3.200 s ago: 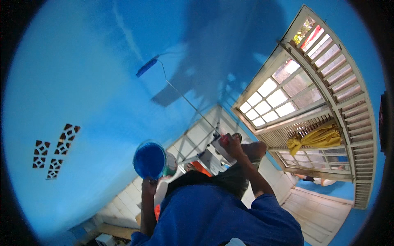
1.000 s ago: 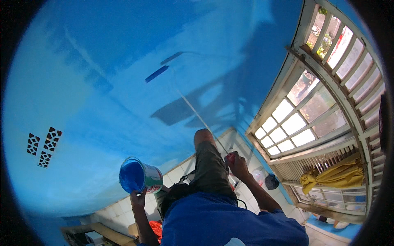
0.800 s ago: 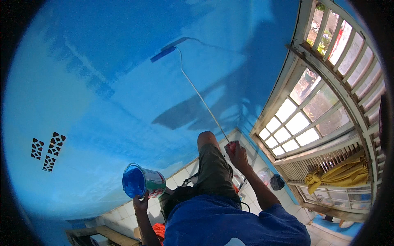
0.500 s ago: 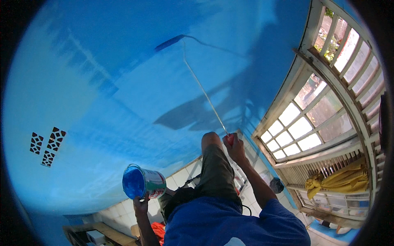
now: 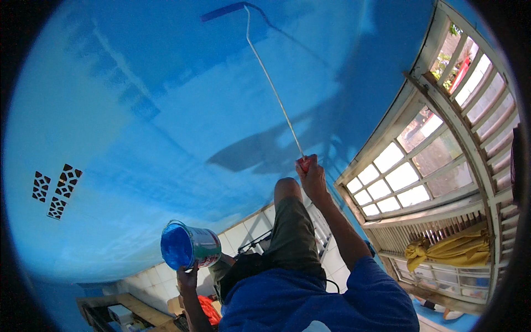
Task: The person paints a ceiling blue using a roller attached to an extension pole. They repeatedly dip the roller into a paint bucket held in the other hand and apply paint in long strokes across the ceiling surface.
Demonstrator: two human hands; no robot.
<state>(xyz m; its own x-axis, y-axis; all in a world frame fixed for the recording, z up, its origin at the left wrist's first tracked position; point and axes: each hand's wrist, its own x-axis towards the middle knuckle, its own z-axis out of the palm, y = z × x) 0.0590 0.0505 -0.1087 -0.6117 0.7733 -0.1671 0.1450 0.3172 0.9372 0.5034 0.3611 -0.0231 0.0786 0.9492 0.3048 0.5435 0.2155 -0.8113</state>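
Note:
My right hand [image 5: 313,178] is wrapped round the red handle of a paint roller [image 5: 271,83] on a long thin metal rod. Its blue-soaked sleeve lies against the wall [image 5: 182,110] at the top of the view, where darker fresh blue meets a paler blue. My left hand [image 5: 187,275] grips a paint bucket [image 5: 207,247] low at the left, its fingers at the lower side near the rim. The bucket tilts with its mouth toward the left, and its inside is coated in bright blue paint; how much it holds I cannot tell.
A barred, multi-pane window [image 5: 409,160] fills the right side, with a yellow cloth [image 5: 451,247] tied to its lower bars. White tiles line the lower wall. A wooden shelf or table [image 5: 138,311] stands at the lower left beside a red-orange bag [image 5: 209,310]. Patterned vent holes [image 5: 57,191] pierce the left wall.
The roller has moved up the wall, and my right hand has risen with it. Fresh darker blue shows where the roller was. The bucket has shifted slightly left in view.

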